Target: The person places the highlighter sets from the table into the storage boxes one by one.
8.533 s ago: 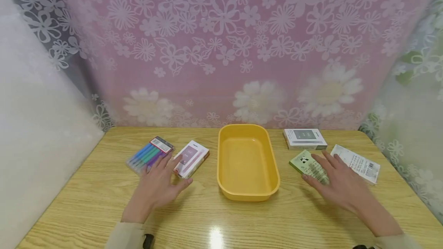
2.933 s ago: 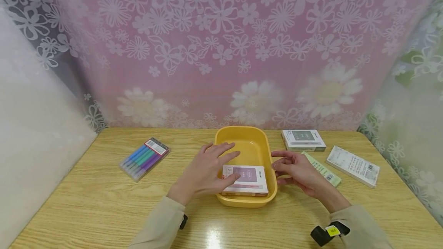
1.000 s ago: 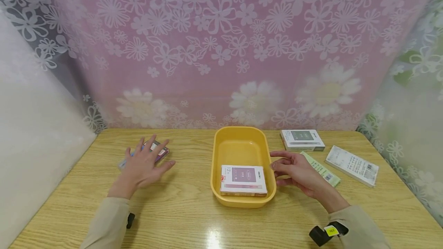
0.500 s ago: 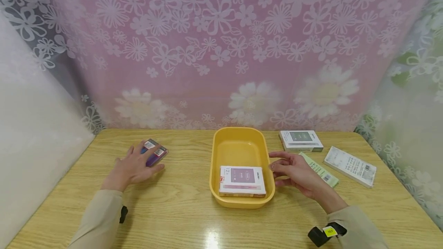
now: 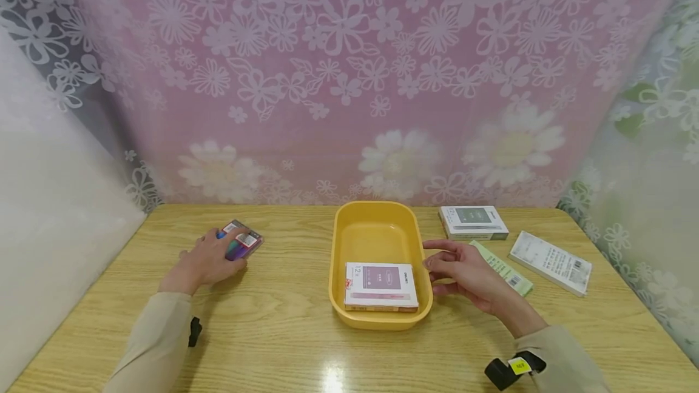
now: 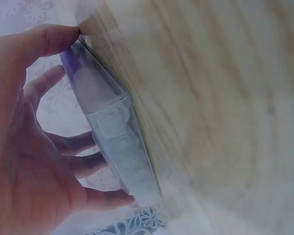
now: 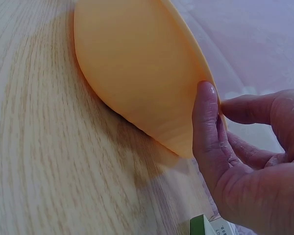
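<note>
In the head view my left hand [image 5: 203, 264] reaches over a clear plastic pack of coloured pens [image 5: 251, 242] on the table's left side. The left wrist view shows thumb and fingers on opposite edges of the pen pack [image 6: 118, 127], close over the wood. My right hand [image 5: 472, 279] holds the right side of a yellow plastic tray [image 5: 377, 321]; in the right wrist view its thumb is at the rim and a finger lies along the outer wall. Inside the tray's near end, a white box with a purple panel [image 5: 381, 285] lies flat.
Right of the tray lie a white box with a grey panel [image 5: 474, 218], a green printed pack [image 5: 506, 268] partly behind my right hand, and a white printed pack [image 5: 550, 262]. A flowered pink curtain [image 5: 306, 156] hangs behind the wooden table [image 5: 262, 338].
The purple-panelled box went from the left table into the tray. My left hand then moved left and took hold of the pen pack. My right hand left the green pack for the tray's side.
</note>
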Available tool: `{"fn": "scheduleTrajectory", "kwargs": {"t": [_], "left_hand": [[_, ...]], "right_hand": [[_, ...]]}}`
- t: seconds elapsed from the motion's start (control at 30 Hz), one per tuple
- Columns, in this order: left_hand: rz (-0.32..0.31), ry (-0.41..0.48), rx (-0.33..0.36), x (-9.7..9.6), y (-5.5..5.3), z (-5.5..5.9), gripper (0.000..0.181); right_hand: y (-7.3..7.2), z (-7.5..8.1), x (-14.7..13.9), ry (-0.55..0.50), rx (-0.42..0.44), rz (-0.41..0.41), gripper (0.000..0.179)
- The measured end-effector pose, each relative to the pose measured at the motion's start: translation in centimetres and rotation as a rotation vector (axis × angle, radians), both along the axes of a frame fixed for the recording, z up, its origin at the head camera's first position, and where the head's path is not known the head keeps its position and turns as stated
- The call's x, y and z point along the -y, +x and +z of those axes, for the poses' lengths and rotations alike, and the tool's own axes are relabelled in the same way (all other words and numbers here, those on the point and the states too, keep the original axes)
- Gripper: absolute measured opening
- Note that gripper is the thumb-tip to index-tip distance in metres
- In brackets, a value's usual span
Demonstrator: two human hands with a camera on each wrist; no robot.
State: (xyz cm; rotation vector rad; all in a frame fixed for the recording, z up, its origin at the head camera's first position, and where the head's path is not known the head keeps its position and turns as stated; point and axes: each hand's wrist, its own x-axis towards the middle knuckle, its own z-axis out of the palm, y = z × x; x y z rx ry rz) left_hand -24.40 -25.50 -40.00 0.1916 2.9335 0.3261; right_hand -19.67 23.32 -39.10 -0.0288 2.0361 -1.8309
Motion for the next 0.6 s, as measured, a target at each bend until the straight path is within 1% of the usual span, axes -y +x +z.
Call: {"fn": "scheduleTrajectory", "kwargs": {"t": [0.13,0.23,0.4,0.6], "left_hand": [[0.000,-0.006,-0.032,-0.1,-0.3,0.0,0.072],[-0.005,-0.020,-0.064,-0.2,-0.4,0.0,0.079],[-0.032,-0.088,-0.127,-0.8,-0.4,0.2,0.092],[-0.044,-0.175,-0.189,-1.7,-0.3,0.2,0.092]], "right_hand": [[0.0,-0.1,0.0,-0.006,0.000,0.000,0.062],[0.0,-0.2,0.0,-0.013,0.002,0.004,0.063],[0.0,-0.2,-0.1,-0.018,0.002,0.002,0.063],[0.0,-0.2,-0.1,-0.014,0.002,0.002,0.063]]}}
